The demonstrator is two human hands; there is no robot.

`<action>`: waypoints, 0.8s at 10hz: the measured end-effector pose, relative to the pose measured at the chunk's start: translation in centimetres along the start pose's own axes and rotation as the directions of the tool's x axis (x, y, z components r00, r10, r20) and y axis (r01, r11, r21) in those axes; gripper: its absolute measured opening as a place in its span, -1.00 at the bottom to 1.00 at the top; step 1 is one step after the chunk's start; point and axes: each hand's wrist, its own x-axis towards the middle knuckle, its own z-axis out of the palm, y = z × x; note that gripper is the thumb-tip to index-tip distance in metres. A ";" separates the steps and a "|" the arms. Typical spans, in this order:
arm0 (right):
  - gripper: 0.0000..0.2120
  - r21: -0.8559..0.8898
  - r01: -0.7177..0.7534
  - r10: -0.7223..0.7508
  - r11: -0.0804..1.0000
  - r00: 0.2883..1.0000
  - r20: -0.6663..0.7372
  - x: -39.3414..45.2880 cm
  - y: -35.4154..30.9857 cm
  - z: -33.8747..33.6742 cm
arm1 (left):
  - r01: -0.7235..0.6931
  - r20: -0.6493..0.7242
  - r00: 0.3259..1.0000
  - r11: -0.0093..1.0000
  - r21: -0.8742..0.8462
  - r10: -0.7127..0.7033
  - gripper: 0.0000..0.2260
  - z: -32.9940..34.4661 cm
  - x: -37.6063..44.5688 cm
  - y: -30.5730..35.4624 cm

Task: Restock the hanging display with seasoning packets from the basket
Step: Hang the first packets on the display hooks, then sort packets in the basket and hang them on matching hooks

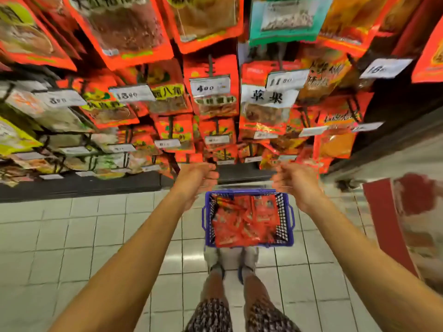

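A blue plastic basket (289, 242) stands on the floor in front of my feet, filled with red seasoning packets (244, 224). Both arms reach over it to the lowest row of the hanging display (215, 140). My right hand (296, 182) has its fingers curled around the lower edge of a red seasoning packet (310, 159), held up at the bottom row. My left hand (199, 179) has curled fingers at the bottom hook near the display's middle. Motion blur hides whether it holds anything.
Rows of red, yellow and green packets hang on hooks with white price tags (209, 87) across the wall. A dark base ledge (96, 185) runs under the display. The floor is pale tile (96, 236). A red-and-white object (407, 212) stands at the right.
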 end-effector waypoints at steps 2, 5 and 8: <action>-0.77 0.050 -0.267 0.272 0.962 0.946 -0.175 5.7 14.2 -0.3 | 0.255 -0.031 0.967 0.967 0.023 -0.254 -0.89 1.6 6.3 -11.0; -0.89 -0.170 -0.401 0.374 0.900 0.911 -0.173 16.8 33.4 0.5 | 0.471 -0.059 0.880 0.850 0.239 -0.471 -0.75 3.5 19.1 -29.8; -0.69 0.012 -0.544 0.533 0.839 0.818 -0.216 28.4 45.0 -2.9 | 0.480 -0.030 0.861 0.792 0.378 -0.508 -0.87 7.1 25.6 -41.8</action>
